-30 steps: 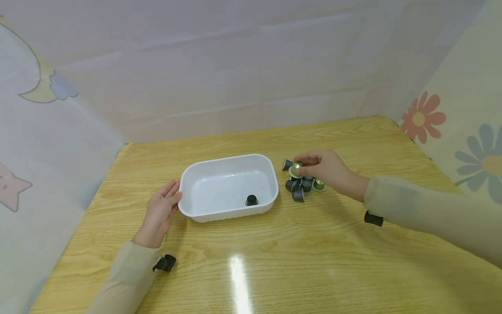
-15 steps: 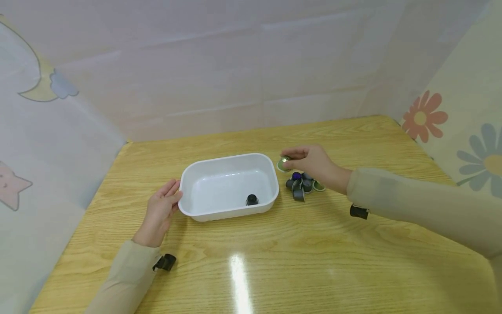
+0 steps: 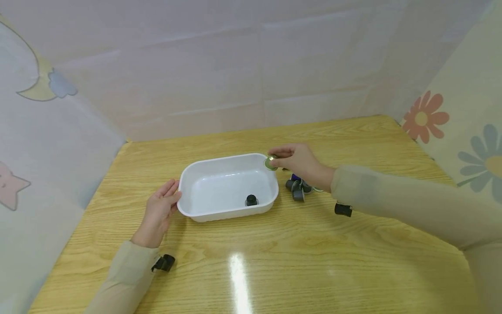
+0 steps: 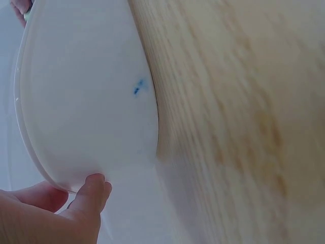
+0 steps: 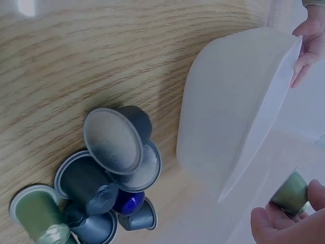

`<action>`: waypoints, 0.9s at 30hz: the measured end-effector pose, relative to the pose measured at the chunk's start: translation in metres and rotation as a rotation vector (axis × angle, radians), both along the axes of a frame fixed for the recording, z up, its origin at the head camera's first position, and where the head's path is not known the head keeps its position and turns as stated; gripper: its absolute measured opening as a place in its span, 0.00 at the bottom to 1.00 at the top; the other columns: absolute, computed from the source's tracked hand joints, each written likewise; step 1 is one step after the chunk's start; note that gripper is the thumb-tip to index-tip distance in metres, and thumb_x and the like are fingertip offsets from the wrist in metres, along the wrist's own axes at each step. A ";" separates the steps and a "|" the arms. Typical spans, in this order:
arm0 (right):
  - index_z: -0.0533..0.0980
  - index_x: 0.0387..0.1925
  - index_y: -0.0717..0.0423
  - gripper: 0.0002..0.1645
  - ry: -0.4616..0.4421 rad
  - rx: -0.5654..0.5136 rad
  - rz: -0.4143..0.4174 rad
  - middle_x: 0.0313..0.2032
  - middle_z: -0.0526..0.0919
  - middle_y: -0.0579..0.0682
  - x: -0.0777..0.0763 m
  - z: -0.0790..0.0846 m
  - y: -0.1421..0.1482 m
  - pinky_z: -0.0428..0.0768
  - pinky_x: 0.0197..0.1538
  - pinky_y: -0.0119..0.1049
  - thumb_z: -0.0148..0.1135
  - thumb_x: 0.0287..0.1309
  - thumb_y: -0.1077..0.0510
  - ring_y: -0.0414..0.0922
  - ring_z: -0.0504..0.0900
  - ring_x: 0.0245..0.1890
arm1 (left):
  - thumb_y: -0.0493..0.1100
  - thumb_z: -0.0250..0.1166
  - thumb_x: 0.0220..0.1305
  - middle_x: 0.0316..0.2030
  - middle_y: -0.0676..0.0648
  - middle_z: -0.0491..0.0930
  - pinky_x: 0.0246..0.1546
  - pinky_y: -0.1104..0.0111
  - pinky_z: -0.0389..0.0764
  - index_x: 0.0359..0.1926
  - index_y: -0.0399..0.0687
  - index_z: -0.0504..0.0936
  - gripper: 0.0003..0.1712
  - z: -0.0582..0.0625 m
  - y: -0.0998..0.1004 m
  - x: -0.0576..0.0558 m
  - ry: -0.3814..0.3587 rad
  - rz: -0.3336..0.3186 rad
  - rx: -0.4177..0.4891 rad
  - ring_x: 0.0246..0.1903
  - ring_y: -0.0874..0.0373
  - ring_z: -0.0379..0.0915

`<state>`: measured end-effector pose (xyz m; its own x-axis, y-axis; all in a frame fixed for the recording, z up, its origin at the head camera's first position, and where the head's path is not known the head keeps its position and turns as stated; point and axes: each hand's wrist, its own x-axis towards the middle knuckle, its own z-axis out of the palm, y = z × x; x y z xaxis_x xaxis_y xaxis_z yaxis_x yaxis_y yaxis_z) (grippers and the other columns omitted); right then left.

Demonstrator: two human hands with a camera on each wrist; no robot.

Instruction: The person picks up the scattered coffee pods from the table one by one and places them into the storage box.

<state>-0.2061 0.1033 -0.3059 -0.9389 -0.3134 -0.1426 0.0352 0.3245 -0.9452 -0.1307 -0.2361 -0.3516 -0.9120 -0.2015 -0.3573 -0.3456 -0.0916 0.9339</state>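
Note:
My left hand (image 3: pixel 158 213) holds the left end of a white plastic tub (image 3: pixel 219 215), its thumb and fingers pinching the rim (image 4: pixel 25 117). A single black coffee capsule (image 3: pixel 251 200) sits in the tub's front right corner. In the head view my right hand (image 3: pixel 301 165) is at the tub's back right corner, pinching a green coffee capsule (image 3: pixel 269 163) between thumb and fingers. The right wrist view shows this green capsule (image 5: pixel 291 195) tilted in the fingertips, near the tub's rim. Whether it touches the rim cannot be told.
Right of the tub lies a pile of capsules: grey ones (image 3: pixel 298 195), a purple one (image 5: pixel 129 202) and a green one (image 5: pixel 38 212). My right forearm partly covers the pile in the head view. Fabric walls border the wooden table (image 3: pixel 290 253) behind and at both sides.
My right hand has lifted the green capsule off the pile and carried it left to the tub's back right corner. The left hand and the tub have stayed nearly still.

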 end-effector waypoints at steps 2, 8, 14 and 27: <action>0.75 0.59 0.64 0.24 0.006 0.004 0.004 0.56 0.79 0.58 -0.001 0.000 -0.003 0.75 0.54 0.41 0.65 0.61 0.62 0.50 0.77 0.57 | 0.32 0.48 0.74 0.73 0.46 0.53 0.42 0.80 0.73 0.76 0.43 0.46 0.35 0.000 0.000 0.000 0.002 0.000 -0.005 0.69 0.55 0.54; 0.75 0.59 0.64 0.24 0.007 -0.003 0.014 0.56 0.80 0.58 -0.004 -0.001 -0.012 0.72 0.57 0.40 0.65 0.61 0.63 0.50 0.77 0.57 | 0.32 0.48 0.74 0.73 0.45 0.53 0.39 0.80 0.74 0.76 0.43 0.45 0.35 0.001 0.000 0.000 0.004 -0.012 -0.002 0.69 0.54 0.54; 0.74 0.58 0.68 0.24 -0.030 -0.093 0.002 0.57 0.78 0.60 -0.006 -0.008 -0.022 0.69 0.63 0.40 0.64 0.60 0.68 0.51 0.76 0.58 | 0.32 0.48 0.75 0.74 0.46 0.52 0.41 0.80 0.74 0.76 0.44 0.45 0.35 -0.001 0.000 0.001 0.001 -0.016 0.003 0.70 0.54 0.54; 0.74 0.58 0.67 0.24 -0.049 -0.095 0.011 0.59 0.77 0.58 -0.018 -0.022 -0.041 0.71 0.61 0.37 0.65 0.60 0.67 0.49 0.75 0.59 | 0.31 0.49 0.74 0.73 0.46 0.53 0.43 0.79 0.75 0.76 0.44 0.46 0.35 -0.001 0.001 -0.003 0.001 -0.004 0.008 0.69 0.55 0.54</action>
<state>-0.2241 0.0622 -0.3281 -0.9279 -0.3381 -0.1572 0.0787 0.2345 -0.9689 -0.1337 -0.2348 -0.3522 -0.9132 -0.1950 -0.3579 -0.3450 -0.0978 0.9335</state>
